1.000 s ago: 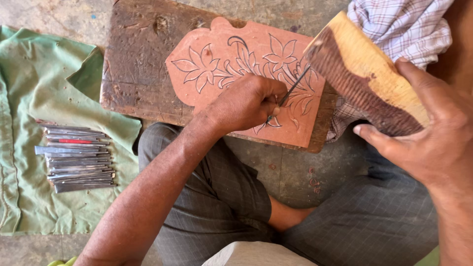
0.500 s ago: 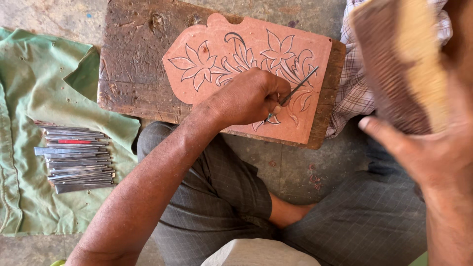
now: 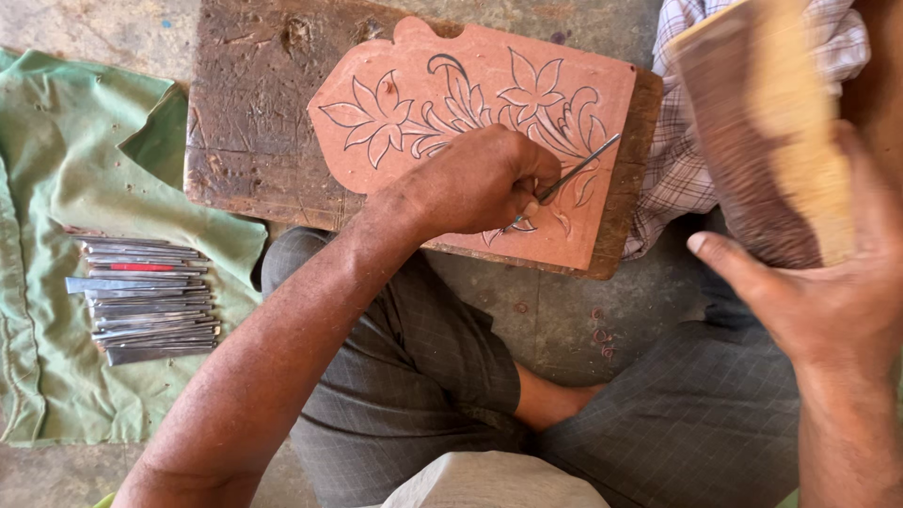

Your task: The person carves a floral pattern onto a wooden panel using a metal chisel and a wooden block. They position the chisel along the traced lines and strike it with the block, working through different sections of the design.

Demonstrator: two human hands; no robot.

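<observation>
A reddish wooden panel [image 3: 442, 66] with a carved flower-and-leaf pattern lies on a dark, scarred wooden board [image 3: 254, 113]. My left hand [image 3: 475, 183] rests on the panel's lower part and grips a thin metal chisel [image 3: 581, 167], its tip set on the carving near the hand. My right hand [image 3: 828, 292] is raised at the right edge and holds a worn wooden mallet block [image 3: 767, 122], lifted above and to the right of the panel and blurred.
A row of several metal carving chisels [image 3: 146, 301] lies on a green cloth [image 3: 66, 169] at the left. A checked cloth [image 3: 677, 160] hangs at the right of the board. My crossed legs in grey trousers [image 3: 414, 376] fill the foreground on the concrete floor [image 3: 555, 320].
The mallet in my right hand has swung up and away from the chisel, toward the camera. My left hand and chisel have stayed on the panel.
</observation>
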